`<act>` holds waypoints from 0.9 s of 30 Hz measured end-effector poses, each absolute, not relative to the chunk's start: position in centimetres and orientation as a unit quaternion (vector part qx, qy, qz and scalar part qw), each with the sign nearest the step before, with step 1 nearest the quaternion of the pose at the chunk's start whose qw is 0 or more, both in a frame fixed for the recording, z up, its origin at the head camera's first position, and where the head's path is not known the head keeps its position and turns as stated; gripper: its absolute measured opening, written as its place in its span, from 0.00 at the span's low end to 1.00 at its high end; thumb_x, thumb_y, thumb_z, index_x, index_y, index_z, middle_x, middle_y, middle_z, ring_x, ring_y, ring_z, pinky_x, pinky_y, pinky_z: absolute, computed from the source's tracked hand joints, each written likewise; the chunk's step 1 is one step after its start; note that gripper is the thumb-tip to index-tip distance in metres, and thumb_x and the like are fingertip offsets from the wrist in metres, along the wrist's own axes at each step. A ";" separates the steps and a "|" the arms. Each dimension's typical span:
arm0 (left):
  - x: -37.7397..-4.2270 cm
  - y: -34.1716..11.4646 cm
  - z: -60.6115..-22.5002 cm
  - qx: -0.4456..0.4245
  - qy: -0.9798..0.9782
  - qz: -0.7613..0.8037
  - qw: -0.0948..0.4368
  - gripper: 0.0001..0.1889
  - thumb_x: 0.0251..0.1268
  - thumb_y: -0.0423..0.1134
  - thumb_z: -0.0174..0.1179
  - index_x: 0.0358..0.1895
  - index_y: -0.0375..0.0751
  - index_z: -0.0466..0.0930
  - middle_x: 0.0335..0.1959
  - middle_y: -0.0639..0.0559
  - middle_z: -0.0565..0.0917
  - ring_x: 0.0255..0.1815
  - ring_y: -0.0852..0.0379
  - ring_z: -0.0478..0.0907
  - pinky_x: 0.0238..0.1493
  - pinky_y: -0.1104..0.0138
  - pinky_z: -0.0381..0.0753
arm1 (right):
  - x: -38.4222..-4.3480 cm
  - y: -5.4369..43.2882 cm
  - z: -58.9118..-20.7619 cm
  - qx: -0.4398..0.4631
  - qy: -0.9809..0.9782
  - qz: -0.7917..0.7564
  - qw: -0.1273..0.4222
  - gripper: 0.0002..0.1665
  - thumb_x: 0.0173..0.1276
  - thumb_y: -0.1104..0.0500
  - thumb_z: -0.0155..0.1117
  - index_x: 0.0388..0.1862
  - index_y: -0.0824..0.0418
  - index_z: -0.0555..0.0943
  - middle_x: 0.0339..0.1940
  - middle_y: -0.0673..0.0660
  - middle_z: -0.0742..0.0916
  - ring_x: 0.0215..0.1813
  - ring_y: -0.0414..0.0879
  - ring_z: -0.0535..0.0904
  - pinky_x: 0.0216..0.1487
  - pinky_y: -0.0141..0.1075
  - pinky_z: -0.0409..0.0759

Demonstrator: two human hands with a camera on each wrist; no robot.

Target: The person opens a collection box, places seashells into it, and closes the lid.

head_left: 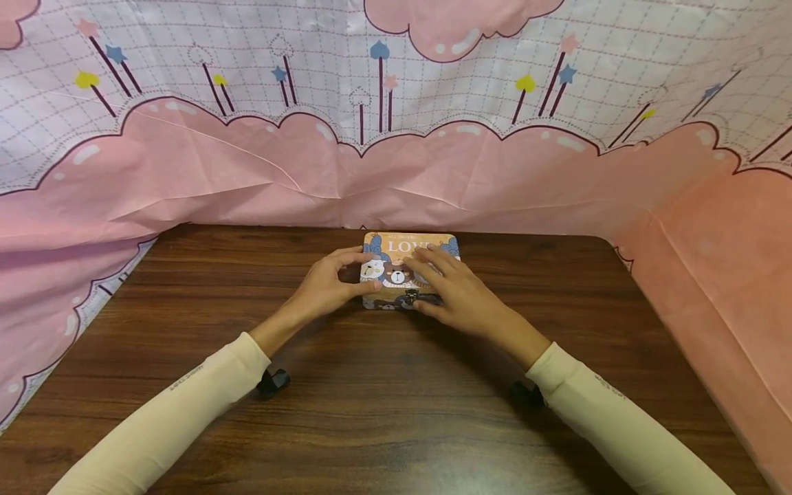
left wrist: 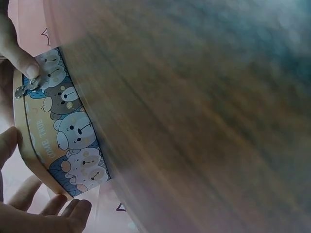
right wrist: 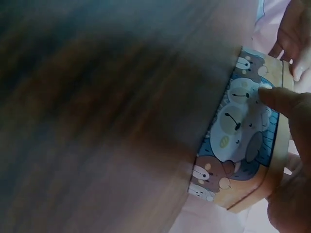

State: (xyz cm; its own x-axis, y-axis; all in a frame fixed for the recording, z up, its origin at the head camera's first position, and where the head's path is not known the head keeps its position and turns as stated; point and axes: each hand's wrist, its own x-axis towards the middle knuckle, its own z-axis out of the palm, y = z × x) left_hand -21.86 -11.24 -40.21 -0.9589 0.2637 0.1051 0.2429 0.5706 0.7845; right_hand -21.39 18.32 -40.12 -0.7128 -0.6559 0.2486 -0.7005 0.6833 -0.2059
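Observation:
A small tin box [head_left: 396, 271] with cartoon bears and the word LOVE on its lid sits near the table's far edge. On its front is a metal latch [left wrist: 29, 87]. My left hand [head_left: 324, 285] holds the box's left end, thumb on the lid near the front and fingers along the side. My right hand [head_left: 460, 292] spreads its fingers over the right part of the lid. Its thumb presses the front face right beside the latch, as the left wrist view shows. The lid lies down on the box.
The dark wooden table [head_left: 383, 412] stretches toward me. A pink and white patterned curtain [head_left: 247, 165] hangs along its back and sides. Black straps [head_left: 272, 382] show under both forearms, by the pale sleeves [head_left: 185, 399].

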 end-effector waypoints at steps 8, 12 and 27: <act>-22.0 -11.2 -40.0 0.156 0.890 0.428 0.009 0.34 0.71 0.50 0.80 0.77 0.46 0.85 0.88 0.44 0.72 0.87 0.38 0.71 0.85 0.44 0.79 | -21.3 18.3 -40.3 0.386 -0.911 0.123 0.076 0.47 0.85 0.50 0.72 0.93 0.60 0.63 0.92 0.69 0.68 0.93 0.70 0.59 0.94 0.71 0.59; -22.1 -11.2 -40.1 0.162 0.892 0.422 0.006 0.33 0.72 0.50 0.80 0.77 0.45 0.84 0.88 0.43 0.72 0.87 0.37 0.71 0.85 0.43 0.80 | -21.3 18.3 -40.3 0.389 -0.911 0.118 0.071 0.46 0.85 0.51 0.71 0.93 0.61 0.63 0.92 0.69 0.67 0.93 0.70 0.59 0.94 0.70 0.59; -21.7 -12.0 -39.8 0.123 0.892 0.434 0.042 0.38 0.71 0.64 0.76 0.81 0.63 0.79 0.89 0.49 0.72 0.90 0.39 0.65 0.90 0.34 0.68 | -21.1 19.5 -39.1 0.328 -0.928 0.172 0.035 0.53 0.86 0.40 0.69 0.96 0.57 0.56 0.96 0.65 0.60 0.97 0.66 0.46 0.98 0.68 0.47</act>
State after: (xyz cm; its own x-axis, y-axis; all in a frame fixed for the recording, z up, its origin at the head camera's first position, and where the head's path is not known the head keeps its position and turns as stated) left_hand -21.72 -12.04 -39.76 -0.9664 0.2550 0.0314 0.1820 0.5933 0.7841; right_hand -21.10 19.48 -39.13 -0.7819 -0.5974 0.1783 -0.6216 0.7252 -0.2961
